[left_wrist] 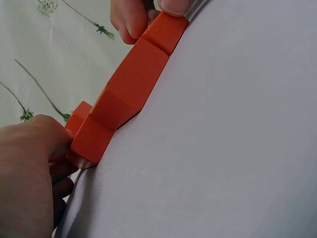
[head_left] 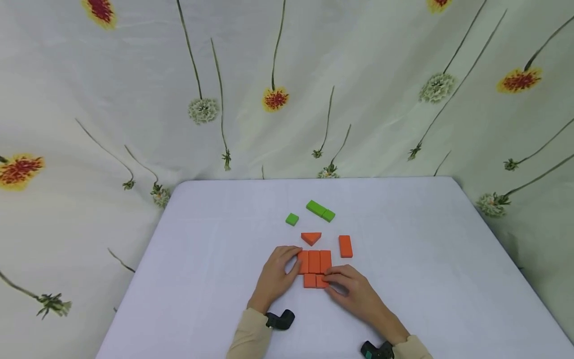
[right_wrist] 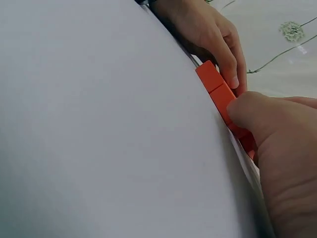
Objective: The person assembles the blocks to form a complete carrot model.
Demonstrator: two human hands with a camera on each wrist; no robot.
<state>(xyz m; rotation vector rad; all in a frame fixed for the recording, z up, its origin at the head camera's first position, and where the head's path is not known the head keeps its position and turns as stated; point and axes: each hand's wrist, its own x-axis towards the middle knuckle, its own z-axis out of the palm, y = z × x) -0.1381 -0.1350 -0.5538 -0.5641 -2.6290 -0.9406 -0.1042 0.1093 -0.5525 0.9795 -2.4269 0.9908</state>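
Table (head_left: 202, 239) bears the work we watch. Left hand (head_left: 274, 276) bends against the left end of the long row (head_left: 314, 262); whether it grips, we cannot tell. Right hand (head_left: 356, 294) pinches the small block (head_left: 320, 280) ending the near row (head_left: 309, 280). We judge these pieces light, rigid and smooth, best taken by opposite side faces, gently, since they could skid.

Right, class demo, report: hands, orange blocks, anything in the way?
Left hand holds left end of orange cluster; right hand pinches near-right block. Cluster: three behind two. Triangle just beyond, apart, possibly in the way.
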